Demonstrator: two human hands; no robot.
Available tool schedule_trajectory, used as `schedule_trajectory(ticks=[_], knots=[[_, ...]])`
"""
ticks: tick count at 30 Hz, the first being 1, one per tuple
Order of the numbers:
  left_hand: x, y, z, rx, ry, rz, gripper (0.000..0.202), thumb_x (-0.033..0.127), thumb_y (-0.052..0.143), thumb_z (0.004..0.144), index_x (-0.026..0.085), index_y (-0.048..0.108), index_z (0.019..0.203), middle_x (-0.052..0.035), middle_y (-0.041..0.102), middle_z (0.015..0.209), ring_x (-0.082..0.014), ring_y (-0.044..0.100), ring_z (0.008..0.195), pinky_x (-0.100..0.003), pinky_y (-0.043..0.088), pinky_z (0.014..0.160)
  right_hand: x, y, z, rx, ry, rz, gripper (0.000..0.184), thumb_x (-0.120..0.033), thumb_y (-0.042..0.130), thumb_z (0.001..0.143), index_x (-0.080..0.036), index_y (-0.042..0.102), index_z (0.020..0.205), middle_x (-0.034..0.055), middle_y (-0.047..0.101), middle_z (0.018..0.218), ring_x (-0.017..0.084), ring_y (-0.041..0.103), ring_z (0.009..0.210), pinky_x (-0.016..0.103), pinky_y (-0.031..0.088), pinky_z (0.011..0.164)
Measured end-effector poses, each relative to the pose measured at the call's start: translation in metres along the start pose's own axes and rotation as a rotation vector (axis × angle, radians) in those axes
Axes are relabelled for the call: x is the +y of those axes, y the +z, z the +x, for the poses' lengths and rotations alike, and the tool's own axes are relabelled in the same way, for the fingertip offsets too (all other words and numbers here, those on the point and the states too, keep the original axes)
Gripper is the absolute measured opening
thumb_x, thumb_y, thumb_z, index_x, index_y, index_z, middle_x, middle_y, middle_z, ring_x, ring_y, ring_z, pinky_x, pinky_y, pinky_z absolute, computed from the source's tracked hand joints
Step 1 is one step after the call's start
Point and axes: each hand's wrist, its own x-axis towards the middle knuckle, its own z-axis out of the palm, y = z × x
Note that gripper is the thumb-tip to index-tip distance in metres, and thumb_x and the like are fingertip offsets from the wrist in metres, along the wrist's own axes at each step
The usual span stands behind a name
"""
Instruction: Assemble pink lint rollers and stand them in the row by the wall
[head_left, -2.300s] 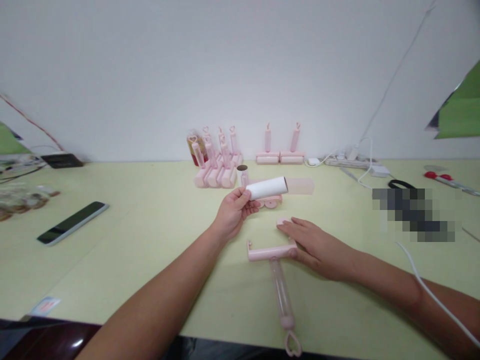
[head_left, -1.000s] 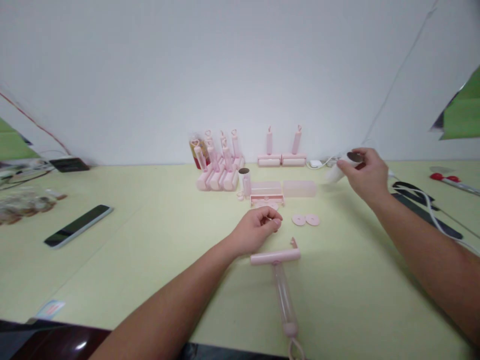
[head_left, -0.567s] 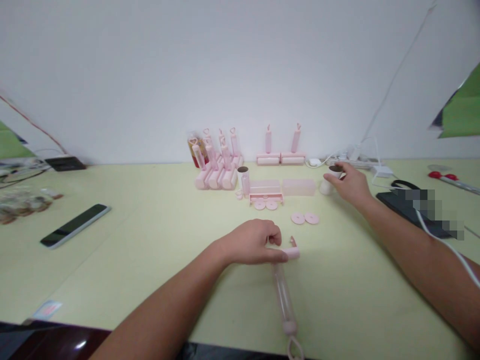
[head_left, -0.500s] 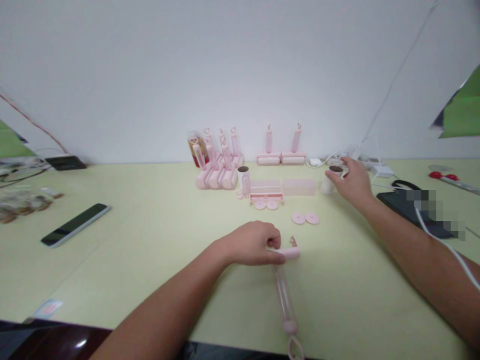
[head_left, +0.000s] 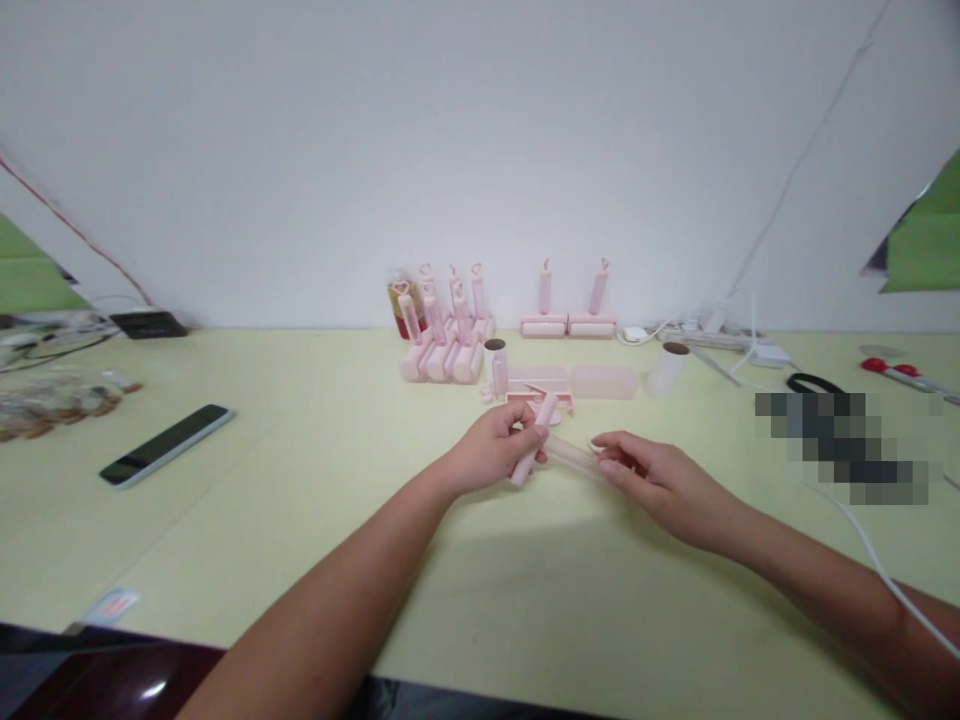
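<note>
My left hand point(head_left: 499, 445) grips the pink head point(head_left: 528, 462) of a lint roller, which is tilted above the table. Its clear handle point(head_left: 571, 456) points to the right. My right hand point(head_left: 652, 480) has its fingers closed round the handle's far end, so the end itself is mostly hidden. Just behind my hands are an open pink roller frame point(head_left: 568, 402) and a translucent pink cover point(head_left: 604, 382). A white sticky roll point(head_left: 667, 372) stands upright beyond my right hand. Another roll point(head_left: 494, 352) stands at left, with a small clear handle in front of it.
Several assembled pink lint rollers point(head_left: 442, 355) stand at the back left, and two more point(head_left: 568, 325) by the wall. A phone point(head_left: 169, 445) lies at left. White cables point(head_left: 750, 345) and a black strap point(head_left: 817, 382) are at right. Small bagged items point(head_left: 60, 405) lie far left.
My right hand has left the white roll and come to the handle. My left hand has raised and turned the lint roller, so its handle points right instead of toward me.
</note>
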Motion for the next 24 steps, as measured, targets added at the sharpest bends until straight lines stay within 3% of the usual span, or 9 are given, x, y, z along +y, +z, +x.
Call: schedule_trajectory(ticks=[4, 8, 12, 18, 24], knots=[[0.011, 0.002, -0.006, -0.025, 0.039, -0.318, 0.045, 0.040, 0.076, 0.076, 0.021, 0.043, 0.099, 0.0001, 0.062, 0.080, -0.0136, 0.064, 0.059, -0.020, 0.046, 0.049, 0.009, -0.007, 0.000, -0.094, -0.042, -0.038, 0.025, -0.041, 0.047, 0.096, -0.021, 0.060, 0.103, 0.0016, 0.060, 0.079, 0.018, 0.056, 0.070, 0.028, 0.042, 0.064], [0.027, 0.004, -0.017, -0.230, 0.033, -0.533, 0.052, 0.032, 0.076, 0.076, 0.021, 0.051, 0.119, -0.0056, 0.063, 0.093, -0.0210, 0.070, 0.074, -0.032, 0.056, 0.064, 0.008, -0.008, 0.001, -0.108, -0.113, -0.026, 0.016, -0.035, 0.047, 0.096, -0.021, 0.055, 0.099, 0.0011, 0.058, 0.080, 0.017, 0.053, 0.073, 0.028, 0.041, 0.067], [0.036, 0.009, -0.025, -0.397, -0.063, -0.558, 0.039, 0.033, 0.072, 0.080, 0.015, 0.062, 0.114, -0.0105, 0.067, 0.090, -0.0239, 0.071, 0.075, -0.031, 0.054, 0.065, 0.011, 0.000, -0.001, -0.111, -0.193, 0.014, 0.019, -0.036, 0.044, 0.097, -0.021, 0.054, 0.096, 0.0043, 0.061, 0.087, 0.019, 0.054, 0.078, 0.031, 0.044, 0.072], [0.030, 0.013, -0.023, -0.403, -0.060, -0.612, 0.039, 0.036, 0.071, 0.080, 0.015, 0.061, 0.112, -0.0153, 0.066, 0.114, -0.0200, 0.071, 0.068, -0.030, 0.054, 0.061, 0.017, 0.010, -0.003, -0.165, -0.208, 0.069, 0.024, -0.040, 0.041, 0.098, -0.021, 0.055, 0.098, 0.0047, 0.062, 0.085, 0.020, 0.055, 0.077, 0.032, 0.046, 0.071], [0.019, 0.009, -0.018, -0.377, -0.085, -0.544, 0.045, 0.044, 0.074, 0.078, 0.015, 0.059, 0.110, -0.0080, 0.068, 0.073, -0.0173, 0.066, 0.056, -0.023, 0.048, 0.051, 0.021, 0.009, 0.000, -0.169, -0.190, 0.029, 0.021, -0.035, 0.037, 0.100, -0.021, 0.052, 0.099, 0.0050, 0.062, 0.090, 0.019, 0.055, 0.080, 0.033, 0.045, 0.074]])
